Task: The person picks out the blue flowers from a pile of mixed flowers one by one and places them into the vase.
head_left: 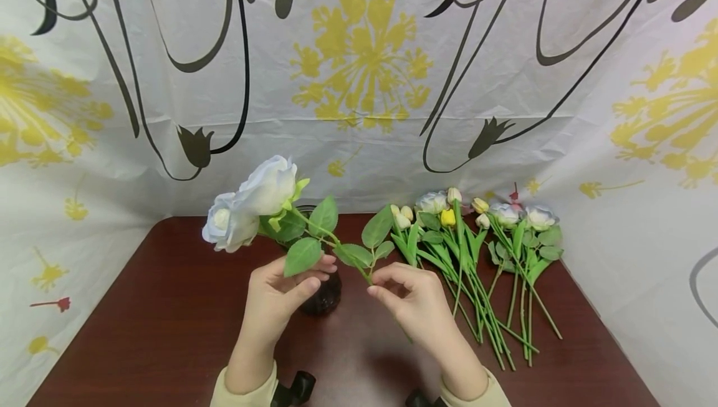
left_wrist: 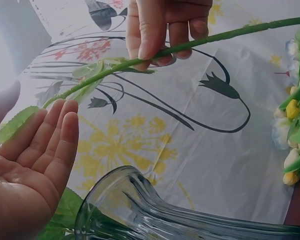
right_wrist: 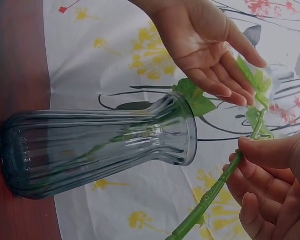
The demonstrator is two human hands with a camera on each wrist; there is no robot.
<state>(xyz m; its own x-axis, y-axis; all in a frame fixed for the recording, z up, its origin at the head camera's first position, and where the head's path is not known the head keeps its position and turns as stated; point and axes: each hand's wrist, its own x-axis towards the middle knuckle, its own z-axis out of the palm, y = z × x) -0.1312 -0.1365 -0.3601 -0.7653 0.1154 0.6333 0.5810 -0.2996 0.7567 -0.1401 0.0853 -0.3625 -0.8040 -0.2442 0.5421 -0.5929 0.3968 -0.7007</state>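
Note:
My right hand (head_left: 417,300) pinches the green stem (right_wrist: 210,197) of an artificial rose between thumb and fingers. The stem slants up left to pale blue-white blooms (head_left: 266,187); whether both blooms belong to it I cannot tell. Palm up, my left hand (head_left: 275,292) has its fingers extended beside the stem and leaves (head_left: 303,255), and in the left wrist view the fingertips seem to touch the stem. A ribbed clear glass vase (right_wrist: 100,147) stands upright behind the left hand, with a leafy stem inside it. In the head view the hand and leaves hide much of the vase.
Several artificial tulips (head_left: 449,217) and blue-white roses (head_left: 541,216) lie on the right of the dark red-brown table (head_left: 140,320), stems toward me. A white patterned cloth (head_left: 359,164) hangs along the back and both sides.

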